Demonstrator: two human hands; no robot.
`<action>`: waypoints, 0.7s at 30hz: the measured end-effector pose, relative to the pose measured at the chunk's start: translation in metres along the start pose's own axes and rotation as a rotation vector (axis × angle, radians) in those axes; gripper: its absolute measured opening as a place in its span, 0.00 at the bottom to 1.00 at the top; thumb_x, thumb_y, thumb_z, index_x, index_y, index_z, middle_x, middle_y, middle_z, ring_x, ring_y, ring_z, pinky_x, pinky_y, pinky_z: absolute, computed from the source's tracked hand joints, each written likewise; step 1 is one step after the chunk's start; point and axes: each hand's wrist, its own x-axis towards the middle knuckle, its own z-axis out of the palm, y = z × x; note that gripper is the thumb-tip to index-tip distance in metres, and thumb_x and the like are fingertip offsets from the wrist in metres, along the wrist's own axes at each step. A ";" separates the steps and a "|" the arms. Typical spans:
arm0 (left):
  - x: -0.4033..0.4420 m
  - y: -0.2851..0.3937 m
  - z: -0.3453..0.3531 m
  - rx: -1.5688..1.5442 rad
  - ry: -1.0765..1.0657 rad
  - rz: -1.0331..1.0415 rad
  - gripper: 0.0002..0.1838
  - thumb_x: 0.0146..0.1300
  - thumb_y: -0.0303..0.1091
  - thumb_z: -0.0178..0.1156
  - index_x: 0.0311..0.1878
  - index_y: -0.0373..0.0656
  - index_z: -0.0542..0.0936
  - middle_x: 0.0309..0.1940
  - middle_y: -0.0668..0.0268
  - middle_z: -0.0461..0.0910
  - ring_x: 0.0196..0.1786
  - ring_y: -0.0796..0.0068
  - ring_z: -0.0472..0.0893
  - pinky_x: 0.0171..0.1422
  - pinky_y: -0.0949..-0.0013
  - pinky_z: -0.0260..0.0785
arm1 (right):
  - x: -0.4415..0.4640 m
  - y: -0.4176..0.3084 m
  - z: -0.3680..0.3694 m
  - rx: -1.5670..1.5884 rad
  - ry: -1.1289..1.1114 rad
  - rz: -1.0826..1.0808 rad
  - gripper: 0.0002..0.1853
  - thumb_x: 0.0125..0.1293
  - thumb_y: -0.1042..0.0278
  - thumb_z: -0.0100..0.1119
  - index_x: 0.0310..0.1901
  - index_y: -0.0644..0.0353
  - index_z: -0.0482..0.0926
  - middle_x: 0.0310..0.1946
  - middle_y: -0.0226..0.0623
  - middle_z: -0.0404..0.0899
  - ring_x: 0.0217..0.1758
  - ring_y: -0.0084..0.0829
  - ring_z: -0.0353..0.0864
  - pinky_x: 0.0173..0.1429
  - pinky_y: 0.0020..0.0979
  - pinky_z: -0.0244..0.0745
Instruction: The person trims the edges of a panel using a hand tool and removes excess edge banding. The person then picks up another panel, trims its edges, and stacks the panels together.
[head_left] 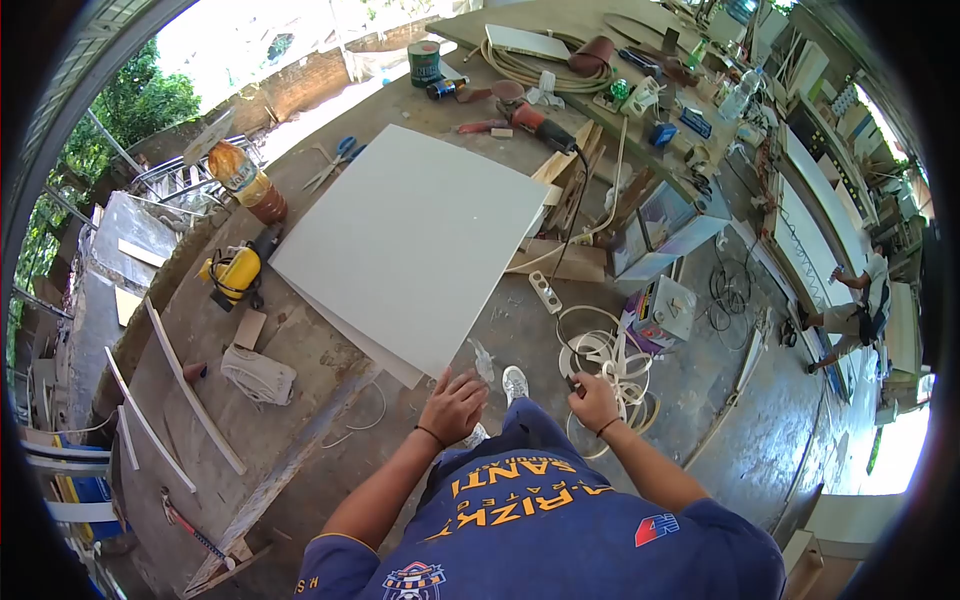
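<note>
On the surface (315, 365), white panel (410, 240) lies flat in the middle, near corner toward the person; probably so it's well supported and within reach. Second sheet (365, 345) sits under it, skewed, edge poking out on the near left; can't tell why it's offset. Grinder (545, 130) lies past the far edge, plastic bottle (245, 180) and yellow power tool (236, 270) off the left edge, likely parked around the panel so nothing marks its face. Left hand (455, 403) is at the near corner, fingers loosely curled, maybe to steady it; can't tell if it pinches the edge. Right hand (595, 402) is apart from the panel, fingers wrapped round a small dark item (573, 383), mostly hidden by the grip.
</note>
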 end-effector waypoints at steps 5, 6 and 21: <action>0.044 0.001 -0.008 0.197 0.278 -0.263 0.29 0.61 0.39 0.56 0.67 0.44 0.70 0.72 0.65 0.62 0.76 0.62 0.57 0.78 0.44 0.39 | 0.016 -0.019 0.009 0.100 0.049 -0.023 0.13 0.52 0.67 0.58 0.40 0.61 0.80 0.24 0.44 0.80 0.28 0.43 0.81 0.35 0.38 0.74; 0.059 -0.006 -0.004 0.224 0.141 -0.351 0.32 0.61 0.37 0.54 0.71 0.44 0.64 0.76 0.66 0.53 0.79 0.60 0.49 0.78 0.43 0.38 | 0.024 -0.026 0.004 0.094 0.036 -0.030 0.14 0.52 0.67 0.58 0.41 0.61 0.80 0.24 0.45 0.80 0.29 0.43 0.81 0.36 0.38 0.75; 0.099 -0.009 -0.003 0.182 0.397 -0.283 0.20 0.58 0.28 0.53 0.56 0.45 0.78 0.61 0.66 0.75 0.67 0.63 0.69 0.74 0.54 0.54 | 0.201 0.007 -0.039 0.248 0.052 -0.081 0.10 0.55 0.68 0.61 0.36 0.65 0.80 0.20 0.39 0.75 0.24 0.27 0.75 0.32 0.31 0.70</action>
